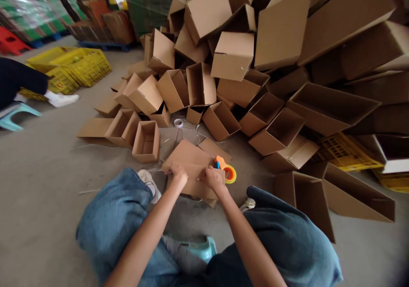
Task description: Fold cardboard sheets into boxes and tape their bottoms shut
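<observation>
Gray concrete floor (pixel 41 184) runs under a big heap of brown boxes (pixel 255 65) piled up behind the flat cardboard box (pixel 191 167) I am working on. Far to the left of that box sit yellow crates (pixel 79 65). Just left of it stands one small open box (pixel 147 142). My left hand (pixel 177 172) presses down on the flat box's near left edge, fingers curled over it. My right hand (pixel 212 178) grips the near right edge the same way. The box lies straight ahead between my knees, its long side going left to right. Touching its right end is the orange tape roller (pixel 225 169), nearer my right hand.
</observation>
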`<state>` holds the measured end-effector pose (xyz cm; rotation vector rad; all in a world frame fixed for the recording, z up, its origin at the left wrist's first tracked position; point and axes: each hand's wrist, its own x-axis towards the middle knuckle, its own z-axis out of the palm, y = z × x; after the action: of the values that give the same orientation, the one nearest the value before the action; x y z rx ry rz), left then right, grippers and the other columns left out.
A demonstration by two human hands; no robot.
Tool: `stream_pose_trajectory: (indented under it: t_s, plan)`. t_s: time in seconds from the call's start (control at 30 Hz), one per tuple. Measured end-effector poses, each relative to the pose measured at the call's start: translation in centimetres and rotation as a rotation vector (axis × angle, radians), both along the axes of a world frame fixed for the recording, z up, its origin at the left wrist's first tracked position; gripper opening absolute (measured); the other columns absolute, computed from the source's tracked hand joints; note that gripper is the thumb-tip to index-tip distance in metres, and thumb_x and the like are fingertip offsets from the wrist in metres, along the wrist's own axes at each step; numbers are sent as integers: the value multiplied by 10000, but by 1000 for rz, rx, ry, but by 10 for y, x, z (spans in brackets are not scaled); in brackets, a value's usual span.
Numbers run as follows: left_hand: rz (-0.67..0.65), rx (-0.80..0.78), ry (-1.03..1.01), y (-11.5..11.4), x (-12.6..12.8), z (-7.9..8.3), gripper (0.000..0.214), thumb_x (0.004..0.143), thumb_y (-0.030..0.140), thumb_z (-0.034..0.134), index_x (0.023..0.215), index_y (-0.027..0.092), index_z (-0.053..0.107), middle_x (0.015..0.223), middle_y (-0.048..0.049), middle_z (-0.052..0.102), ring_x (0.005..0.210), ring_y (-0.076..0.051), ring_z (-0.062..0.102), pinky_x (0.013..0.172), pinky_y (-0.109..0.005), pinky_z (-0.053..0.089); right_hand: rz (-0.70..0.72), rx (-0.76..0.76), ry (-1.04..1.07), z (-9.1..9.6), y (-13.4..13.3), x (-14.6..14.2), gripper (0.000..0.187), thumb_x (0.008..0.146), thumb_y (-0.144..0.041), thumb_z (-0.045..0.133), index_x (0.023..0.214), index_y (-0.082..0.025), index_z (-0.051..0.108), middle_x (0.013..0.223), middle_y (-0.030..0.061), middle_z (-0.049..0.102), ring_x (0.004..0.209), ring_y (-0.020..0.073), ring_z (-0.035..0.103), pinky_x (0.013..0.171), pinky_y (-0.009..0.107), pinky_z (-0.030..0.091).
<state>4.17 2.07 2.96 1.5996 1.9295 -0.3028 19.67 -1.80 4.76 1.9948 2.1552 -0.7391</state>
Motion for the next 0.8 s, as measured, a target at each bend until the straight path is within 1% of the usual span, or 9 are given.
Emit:
stream_pose_trajectory:
  t_s: [0.07, 0.13, 0.17, 0.27, 0.37, 0.43, 0.6, 0.7, 0.8]
  plan:
    - [-124, -36, 173, -11, -10, 19, 536, 771, 491, 659, 1046, 34, 708, 1099, -299, 660, 1081, -451, 593, 850, -570, 472, 27, 40, -33, 9, -5, 0, 199, 858, -366, 627, 896, -170, 635, 1020, 110, 657, 924, 213, 650, 715, 276, 453]
    - [-209, 24, 216, -23, -18, 34, 564, 839, 557, 545, 1047, 61, 716, 1138, -268, 658, 1099, -355, 611, 871, -425, 493, 47, 89, -75, 16, -10, 0, 202, 869, -354, 611, 939, -165, 630, 1038, 126, 656, 957, 223, 642, 724, 278, 451]
    - [-209, 50, 220, -29, -20, 40, 601, 854, 586, 500, 1057, 62, 714, 1151, -263, 655, 1099, -333, 615, 872, -389, 491, 55, 112, -92, 19, -12, 0, 217, 872, -356, 607, 966, -161, 624, 1051, 135, 653, 969, 227, 638, 735, 279, 451]
    - [-146, 92, 224, -40, -22, 49, 705, 841, 639, 469, 1140, 33, 672, 1221, -271, 616, 1162, -330, 577, 912, -374, 467, 56, 171, -122, 22, -17, 1, 287, 872, -403, 598, 1013, -153, 601, 1069, 148, 646, 993, 239, 626, 776, 294, 447]
    - [-129, 147, 222, -44, -21, 49, 783, 825, 638, 494, 1244, -17, 589, 1337, -301, 514, 1280, -347, 474, 981, -387, 421, 42, 205, -119, 21, -18, 3, 302, 873, -427, 586, 1014, -161, 580, 1073, 143, 642, 996, 241, 618, 789, 307, 437]
    - [-142, 159, 214, -44, -23, 48, 807, 827, 638, 486, 1253, -42, 573, 1373, -322, 463, 1307, -359, 443, 996, -392, 410, 41, 208, -108, 19, -17, 4, 290, 876, -425, 580, 1008, -167, 569, 1074, 135, 643, 992, 236, 617, 787, 307, 430]
    - [-237, 85, 151, -40, -33, 50, 676, 881, 571, 437, 1178, 0, 645, 1351, -305, 489, 1301, -333, 464, 1000, -357, 415, 46, 163, -113, 19, -18, 2, 277, 875, -418, 586, 1002, -173, 560, 1050, 119, 658, 965, 231, 636, 769, 305, 424]
    - [-244, 66, 116, -36, -39, 51, 562, 868, 505, 513, 1149, 44, 670, 1324, -270, 535, 1276, -312, 498, 995, -333, 423, 44, 141, -118, 23, -18, -1, 242, 877, -387, 593, 992, -177, 565, 1040, 115, 670, 953, 218, 649, 743, 282, 428]
    - [-219, 95, 73, -35, -41, 50, 508, 829, 493, 583, 1088, 71, 697, 1250, -247, 607, 1223, -303, 550, 978, -318, 435, 39, 90, -124, 30, -17, -3, 245, 865, -365, 616, 1009, -172, 569, 1068, 114, 672, 971, 209, 654, 716, 257, 435]
